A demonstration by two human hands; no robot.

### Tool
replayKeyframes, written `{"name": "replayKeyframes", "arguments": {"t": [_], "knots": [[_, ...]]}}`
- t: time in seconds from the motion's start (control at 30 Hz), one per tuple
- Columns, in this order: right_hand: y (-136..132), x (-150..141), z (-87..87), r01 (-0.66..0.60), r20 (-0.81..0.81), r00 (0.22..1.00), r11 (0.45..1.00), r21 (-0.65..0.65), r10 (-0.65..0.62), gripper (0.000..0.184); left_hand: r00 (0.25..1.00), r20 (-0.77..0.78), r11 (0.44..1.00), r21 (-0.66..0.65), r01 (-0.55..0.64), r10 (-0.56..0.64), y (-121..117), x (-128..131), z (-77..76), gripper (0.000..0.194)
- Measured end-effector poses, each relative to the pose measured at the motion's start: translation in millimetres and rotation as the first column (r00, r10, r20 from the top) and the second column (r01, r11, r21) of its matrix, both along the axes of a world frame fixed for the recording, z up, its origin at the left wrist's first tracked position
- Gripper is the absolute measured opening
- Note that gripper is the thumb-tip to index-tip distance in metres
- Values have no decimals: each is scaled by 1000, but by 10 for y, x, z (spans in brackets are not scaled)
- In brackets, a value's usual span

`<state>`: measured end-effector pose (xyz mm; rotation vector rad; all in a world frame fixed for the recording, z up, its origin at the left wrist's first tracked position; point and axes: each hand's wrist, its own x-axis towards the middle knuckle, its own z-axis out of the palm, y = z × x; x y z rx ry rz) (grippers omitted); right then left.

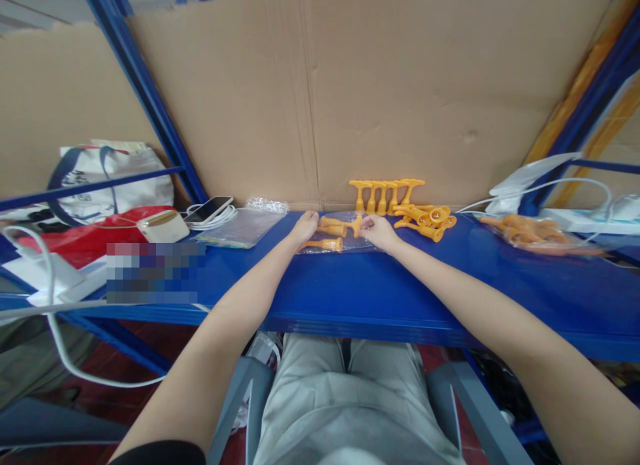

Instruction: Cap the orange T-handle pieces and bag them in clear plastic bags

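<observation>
A clear plastic bag (353,245) lies flat on the blue shelf, with several orange plastic pieces (327,245) in or on it. My left hand (304,229) is closed at the bag's left side, its fingers pinching the film. On the other side, my right hand (379,231) is closed on an orange T-shaped plastic piece (357,225) by the bag's right part. Just behind, several like pieces (383,197) stand upright in a row against the cardboard. To the right of my right hand is a loose heap of orange pieces (425,219).
A filled bag of orange pieces (537,235) lies on the right. To the left are flat plastic bags (245,226), a phone (213,210) on a coiled white cable, a white power bank-like box (163,226) and a tote bag (117,178). A cardboard wall (375,85) closes off the back.
</observation>
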<state>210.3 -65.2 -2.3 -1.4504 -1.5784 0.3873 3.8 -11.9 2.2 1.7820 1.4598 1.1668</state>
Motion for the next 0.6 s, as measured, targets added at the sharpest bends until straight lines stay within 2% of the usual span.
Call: {"name": "replayKeyframes", "arguments": {"t": [0.1,0.2,0.27,0.37,0.5,0.6], "knots": [[23,-4,-17,-24,-193,981,998,-64,11,26,999,-6,999,-37,-38,38,5,-27,12,28],[-1,-12,11,-154,-410,909,973,-174,70,27,999,39,999,-53,-9,11,25,-40,5,26],[-14,-15,36,-209,-499,863,954,-215,77,27,998,57,999,-33,2,0,48,-31,-8,24],[-16,-19,65,-224,-551,833,941,-253,51,27,996,86,1000,-8,13,-13,84,3,-36,23],[-12,-14,81,-232,-590,807,933,-274,27,24,990,129,997,-47,62,-55,106,36,-66,24],[-16,-6,67,-238,-612,791,928,-288,13,25,994,103,999,-9,37,-36,119,25,-73,23]]}}
